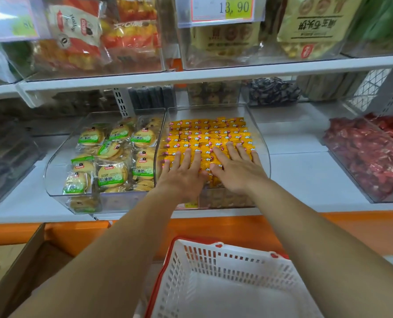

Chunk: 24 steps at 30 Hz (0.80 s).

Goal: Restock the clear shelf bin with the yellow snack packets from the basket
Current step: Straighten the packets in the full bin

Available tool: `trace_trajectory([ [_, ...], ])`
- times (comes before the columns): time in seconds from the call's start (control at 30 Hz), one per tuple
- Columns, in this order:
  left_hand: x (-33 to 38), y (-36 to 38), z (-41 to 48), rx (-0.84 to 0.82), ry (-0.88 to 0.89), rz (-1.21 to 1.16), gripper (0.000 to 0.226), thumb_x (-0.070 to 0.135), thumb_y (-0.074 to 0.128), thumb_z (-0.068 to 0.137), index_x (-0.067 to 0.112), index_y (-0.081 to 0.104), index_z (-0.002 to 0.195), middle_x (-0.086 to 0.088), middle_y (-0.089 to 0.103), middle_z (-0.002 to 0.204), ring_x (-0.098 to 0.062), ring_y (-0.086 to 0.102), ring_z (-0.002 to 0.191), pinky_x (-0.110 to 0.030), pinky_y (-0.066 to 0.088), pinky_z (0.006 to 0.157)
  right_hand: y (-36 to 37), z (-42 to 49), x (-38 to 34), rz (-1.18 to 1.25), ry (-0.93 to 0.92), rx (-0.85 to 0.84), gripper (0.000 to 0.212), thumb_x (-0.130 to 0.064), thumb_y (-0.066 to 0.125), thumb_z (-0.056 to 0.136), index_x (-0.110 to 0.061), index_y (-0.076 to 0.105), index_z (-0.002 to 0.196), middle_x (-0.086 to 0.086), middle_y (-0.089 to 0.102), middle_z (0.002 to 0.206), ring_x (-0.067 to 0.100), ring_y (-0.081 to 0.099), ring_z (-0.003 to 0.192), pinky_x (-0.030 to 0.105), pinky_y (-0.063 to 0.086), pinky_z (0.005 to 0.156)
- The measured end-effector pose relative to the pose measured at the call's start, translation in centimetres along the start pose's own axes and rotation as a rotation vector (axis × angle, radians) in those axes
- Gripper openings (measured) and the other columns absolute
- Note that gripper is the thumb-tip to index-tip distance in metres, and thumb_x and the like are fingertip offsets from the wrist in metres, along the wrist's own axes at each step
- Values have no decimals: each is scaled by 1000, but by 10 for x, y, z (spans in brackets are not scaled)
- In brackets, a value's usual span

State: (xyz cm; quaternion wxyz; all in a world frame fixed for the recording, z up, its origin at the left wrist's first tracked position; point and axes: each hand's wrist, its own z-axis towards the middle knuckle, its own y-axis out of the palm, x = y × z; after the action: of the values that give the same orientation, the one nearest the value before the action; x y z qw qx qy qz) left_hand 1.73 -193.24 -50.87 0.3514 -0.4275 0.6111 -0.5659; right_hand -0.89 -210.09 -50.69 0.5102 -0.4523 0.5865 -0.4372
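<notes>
The clear shelf bin [258, 134] stands on the middle shelf and holds several rows of yellow snack packets [209, 134]. My left hand [184, 175] lies flat on the near packets, fingers straight and spread. My right hand [239, 167] lies flat beside it on the same layer, fingers spread toward the bin's right wall. Both hands press on the packets and hold nothing. Below, the white basket [232, 271] with a red rim shows a bare bottom, with no packets visible in it.
A clear bin of green-labelled biscuit packs [113, 157] sits left of the yellow bin. A bin of red-wrapped snacks [370, 154] stands to the right. An upper shelf edge [191, 76] overhangs. A cardboard box [19, 260] sits at lower left.
</notes>
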Motion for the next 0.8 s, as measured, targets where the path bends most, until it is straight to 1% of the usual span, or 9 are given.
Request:
trace_trajectory([
  [0.13, 2, -3, 1, 22, -8, 21, 62, 49, 11, 107, 28, -9, 162, -3, -16, 170, -31, -17, 156, -57, -3, 124, -3, -5, -2, 61, 16, 119, 66, -66, 16, 99, -40, 2, 158, -1, -9, 167, 24, -14, 153, 49, -5, 123],
  [0.2, 1, -6, 7, 57, -24, 15, 61, 50, 10, 106, 31, -8, 161, -1, -15, 171, -31, -17, 156, -57, -6, 123, -4, -4, -4, 88, 29, 165, 65, -64, 15, 99, -38, 5, 158, -1, -7, 167, 25, -13, 153, 48, -3, 124],
  [0.3, 0, -12, 24, 62, -45, -34, 59, 54, 6, 105, 39, -6, 160, 4, -12, 171, -29, -12, 157, -54, -6, 124, -5, 7, -3, 73, 6, 135, 60, -62, 9, 100, -44, 5, 156, -3, -7, 167, 24, -13, 153, 48, -7, 122],
  [0.4, -2, -8, 42, 36, -40, -21, 57, 55, 8, 105, 43, -3, 159, 7, -10, 171, -27, -9, 158, -55, -3, 124, 1, 21, 1, -12, 5, 106, 58, -60, 7, 100, -47, 1, 155, -5, -5, 167, 22, -10, 153, 47, -7, 122],
  [0.5, -3, -5, 47, 28, -28, -11, 57, 54, 10, 105, 43, 2, 160, 7, -8, 171, -26, -8, 158, -56, 0, 124, 4, 27, 1, -59, 15, 65, 57, -59, 9, 100, -47, 1, 155, -5, -4, 167, 22, -9, 154, 47, -6, 123],
  [0.63, -2, -9, 38, 50, -17, -21, 58, 54, 10, 106, 40, -1, 161, 5, -13, 171, -27, -13, 157, -56, -4, 125, -2, 20, -1, -33, 14, 89, 57, -58, 12, 101, -45, 4, 156, -5, -3, 168, 21, -6, 154, 47, -3, 123],
  [0.7, -2, -10, 40, 95, -29, -44, 59, 56, 8, 105, 39, -6, 160, 3, -18, 170, -28, -17, 156, -55, -6, 125, -5, 21, -2, 3, 33, 111, 59, -60, 12, 100, -45, 2, 156, -5, -10, 167, 21, -11, 153, 46, -4, 123],
  [0.77, -5, -13, 50, 89, -47, -64, 60, 56, 6, 104, 39, -7, 160, 3, -17, 170, -30, -15, 156, -54, -6, 125, -8, 29, -1, 9, 54, 102, 60, -62, 9, 99, -44, -2, 156, -4, -15, 166, 21, -15, 153, 47, -5, 123],
  [0.8, -5, -13, 55, 75, -47, -57, 59, 56, 6, 104, 40, -6, 160, 4, -14, 170, -30, -14, 157, -54, -6, 124, -7, 34, 0, -9, 62, 93, 61, -61, 8, 99, -43, -2, 156, -3, -14, 166, 21, -14, 153, 47, -5, 123],
])
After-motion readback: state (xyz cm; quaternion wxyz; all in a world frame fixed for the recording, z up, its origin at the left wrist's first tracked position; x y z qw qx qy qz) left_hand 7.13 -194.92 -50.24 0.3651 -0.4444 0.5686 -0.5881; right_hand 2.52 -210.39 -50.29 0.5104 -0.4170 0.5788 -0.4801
